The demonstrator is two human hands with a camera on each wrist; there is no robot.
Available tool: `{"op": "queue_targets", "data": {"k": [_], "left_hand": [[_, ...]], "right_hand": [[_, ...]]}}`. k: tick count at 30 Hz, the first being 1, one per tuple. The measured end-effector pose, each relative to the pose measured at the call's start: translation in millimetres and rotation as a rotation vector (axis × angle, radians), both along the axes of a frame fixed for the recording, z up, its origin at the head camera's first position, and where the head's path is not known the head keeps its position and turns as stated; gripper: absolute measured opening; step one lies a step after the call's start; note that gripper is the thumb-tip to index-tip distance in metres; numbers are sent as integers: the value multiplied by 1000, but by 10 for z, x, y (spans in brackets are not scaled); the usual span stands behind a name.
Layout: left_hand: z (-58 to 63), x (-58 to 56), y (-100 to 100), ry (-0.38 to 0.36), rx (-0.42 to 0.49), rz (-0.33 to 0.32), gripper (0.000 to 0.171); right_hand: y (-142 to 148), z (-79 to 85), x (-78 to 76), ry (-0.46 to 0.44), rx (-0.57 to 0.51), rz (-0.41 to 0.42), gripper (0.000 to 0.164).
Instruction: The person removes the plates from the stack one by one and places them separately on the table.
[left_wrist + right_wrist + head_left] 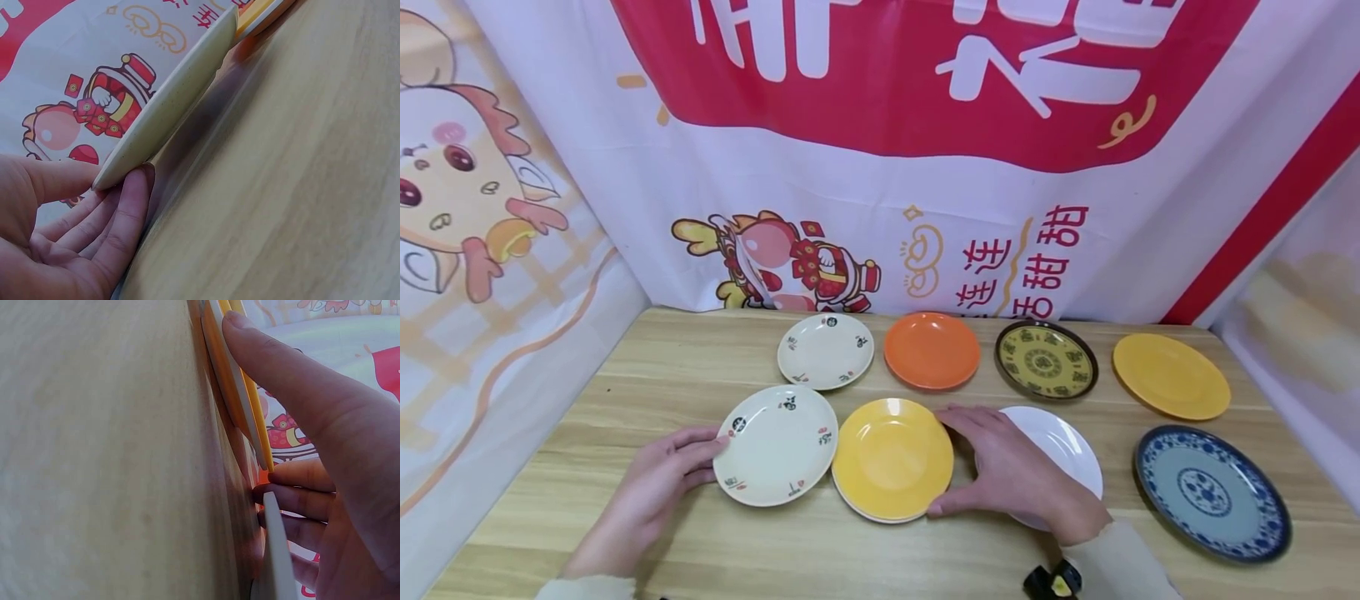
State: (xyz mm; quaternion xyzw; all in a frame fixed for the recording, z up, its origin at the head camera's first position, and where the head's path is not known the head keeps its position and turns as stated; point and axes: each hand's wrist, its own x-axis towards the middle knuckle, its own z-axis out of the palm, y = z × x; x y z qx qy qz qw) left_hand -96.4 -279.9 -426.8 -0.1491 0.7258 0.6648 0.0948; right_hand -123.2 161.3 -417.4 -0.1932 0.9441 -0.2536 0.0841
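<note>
My left hand (662, 483) pinches the left rim of a cream plate (775, 446) with dark and red characters. In the left wrist view that plate (165, 103) is tilted above the table, thumb on top and fingers beneath. Just right of it lies a yellow plate (893, 458), with a pale rim showing under its near edge. My right hand (1003, 471) grips the yellow plate's right side, thumb at the near rim and fingers at the far one. In the right wrist view a white layer shows under the yellow rim (261, 431). The right hand partly covers a white plate (1063, 446).
Along the back of the wooden table (625, 400) lie another cream plate (826, 352), an orange plate (932, 350), a dark-rimmed patterned plate (1047, 360) and another yellow plate (1171, 377). A blue patterned plate (1213, 493) lies at right. Printed cloth (865, 192) hangs behind.
</note>
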Motion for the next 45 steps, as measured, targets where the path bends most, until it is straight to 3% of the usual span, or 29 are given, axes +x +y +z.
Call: {"op": "queue_targets", "data": {"k": [6, 22, 32, 45], "left_hand": [[-6, 24, -75, 17, 5, 3, 30], [22, 71, -215, -7, -79, -5, 38], [57, 95, -258, -15, -94, 23, 42], [53, 132, -279, 13, -125, 13, 34]], "right_hand": [[-2, 4, -2, 11, 0, 9, 122], [4, 8, 3, 39, -5, 27, 120], [2, 10, 7, 26, 2, 23, 121], [9, 5, 8, 36, 1, 26, 121]]}}
